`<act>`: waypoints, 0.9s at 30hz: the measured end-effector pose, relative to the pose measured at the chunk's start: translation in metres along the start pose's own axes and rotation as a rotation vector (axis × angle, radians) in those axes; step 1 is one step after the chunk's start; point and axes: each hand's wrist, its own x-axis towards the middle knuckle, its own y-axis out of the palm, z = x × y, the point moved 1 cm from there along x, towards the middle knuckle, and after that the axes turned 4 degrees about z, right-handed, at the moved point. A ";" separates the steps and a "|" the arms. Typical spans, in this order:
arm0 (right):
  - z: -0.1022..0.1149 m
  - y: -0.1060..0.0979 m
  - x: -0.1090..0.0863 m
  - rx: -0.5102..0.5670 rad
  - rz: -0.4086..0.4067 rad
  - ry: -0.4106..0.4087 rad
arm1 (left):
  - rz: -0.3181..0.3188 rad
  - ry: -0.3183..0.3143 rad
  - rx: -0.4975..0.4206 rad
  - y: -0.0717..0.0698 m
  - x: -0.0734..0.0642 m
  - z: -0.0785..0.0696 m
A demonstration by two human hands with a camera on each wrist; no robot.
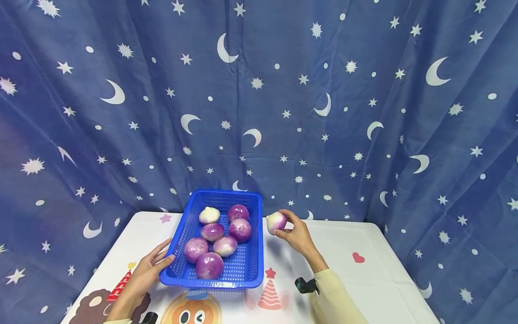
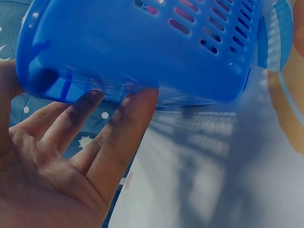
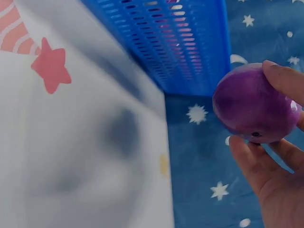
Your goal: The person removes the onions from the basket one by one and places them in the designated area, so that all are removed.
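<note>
A blue plastic basket (image 1: 255, 252) with slotted walls holds several glossy purple-and-white red onions (image 1: 209, 265). My left hand (image 1: 145, 270) holds the basket at its left side, thumb over the rim and fingers along the outside wall; in the left wrist view the fingers (image 2: 128, 123) lie against that wall. Off the basket's right side, my right hand (image 1: 298, 234) holds one red onion (image 1: 275, 222) between thumb and fingers, its white tip facing the basket. The right wrist view shows the onion's purple end with a small dark spot.
The table (image 1: 336, 261) has a white cover printed with cartoon figures, a red heart (image 1: 358, 257) and a star. A blue curtain (image 1: 283, 112) with moons and stars hangs right behind the table and along its sides.
</note>
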 end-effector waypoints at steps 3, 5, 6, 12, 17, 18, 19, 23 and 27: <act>-0.010 0.004 0.002 0.002 -0.017 0.041 | -0.013 -0.010 -0.015 -0.001 -0.001 0.001; -0.017 0.005 0.002 -0.009 -0.038 0.067 | -0.020 -0.005 -0.019 0.000 -0.001 0.002; -0.021 0.006 0.002 -0.004 -0.048 0.086 | -0.023 0.001 -0.016 0.001 -0.001 0.002; -0.041 0.010 0.003 0.060 -0.067 0.154 | -0.059 0.023 -0.004 0.004 -0.001 -0.001; -0.054 0.013 0.008 0.106 -0.079 0.227 | -0.066 0.018 -0.027 0.005 0.001 -0.004; -0.057 0.014 0.009 0.112 -0.080 0.244 | -0.067 0.019 -0.031 0.006 0.001 -0.004; -0.059 0.015 0.009 0.128 -0.076 0.253 | -0.067 0.019 -0.034 0.005 0.001 -0.004; -0.067 0.021 0.009 0.199 -0.029 0.282 | -0.071 0.018 -0.034 0.004 -0.002 -0.003; -0.072 0.027 0.005 0.239 0.015 0.278 | -0.081 0.006 -0.031 0.003 -0.006 -0.001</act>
